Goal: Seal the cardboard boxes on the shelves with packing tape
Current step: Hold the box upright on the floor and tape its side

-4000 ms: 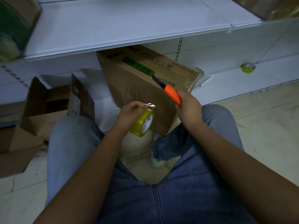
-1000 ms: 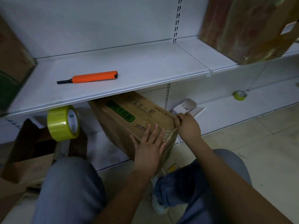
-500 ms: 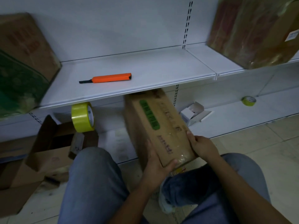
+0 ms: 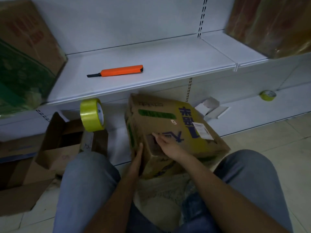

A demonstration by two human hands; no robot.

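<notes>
A brown cardboard box [image 4: 170, 125] with green and blue print and a white label lies tilted between my knees, against the lowest shelf. My left hand [image 4: 137, 157] presses flat against its near left side. My right hand [image 4: 165, 145] rests on top, fingers stretched toward a dark opening in the upper face. A roll of yellow packing tape [image 4: 92, 115] stands on edge on the flap of an open box to the left, in neither hand. An orange utility knife [image 4: 118, 72] lies on the white shelf [image 4: 168, 64] above.
An open cardboard box [image 4: 55, 148] sits on the floor at left. Large boxes stand on the shelf at far left [image 4: 25, 52] and at upper right [image 4: 272, 26]. A small white carton [image 4: 210, 109] and a second tape roll [image 4: 268, 95] lie on the lowest shelf.
The box has been turned so a face with blue print and a label is up. My left hand moved to its left side and my right hand onto its top.
</notes>
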